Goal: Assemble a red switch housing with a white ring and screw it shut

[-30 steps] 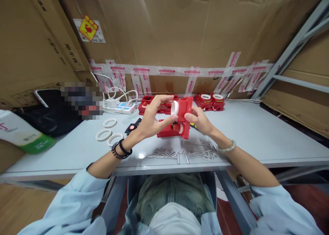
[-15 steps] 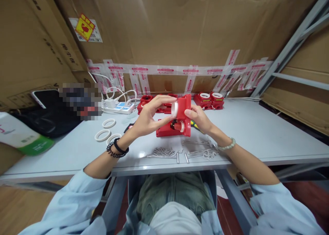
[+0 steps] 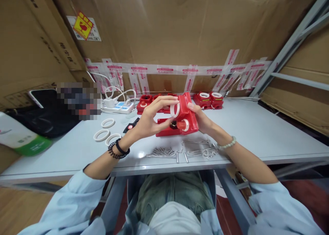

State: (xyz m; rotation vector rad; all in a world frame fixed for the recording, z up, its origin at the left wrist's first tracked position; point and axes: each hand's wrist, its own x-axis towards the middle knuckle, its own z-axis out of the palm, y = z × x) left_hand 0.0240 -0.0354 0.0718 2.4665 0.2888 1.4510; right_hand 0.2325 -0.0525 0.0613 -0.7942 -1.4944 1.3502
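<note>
While a red housing [image 3: 185, 106] is grasped along its edge by the right hand [image 3: 203, 120], tilted above a pale table [image 3: 244, 132], a white ring [image 3: 175, 110] at its left side is pinched between thumb and fingers of the left hand [image 3: 150, 120]. Metal pins [image 3: 164, 152] are strewn nearer the front edge; loose rings [image 3: 101, 140] are spread at left.

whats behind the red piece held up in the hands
Behind the held red piece, the left end of a red block shows; farther back are red housings. The held piece and left hand cover the rest of the block and some of those housings.
</note>
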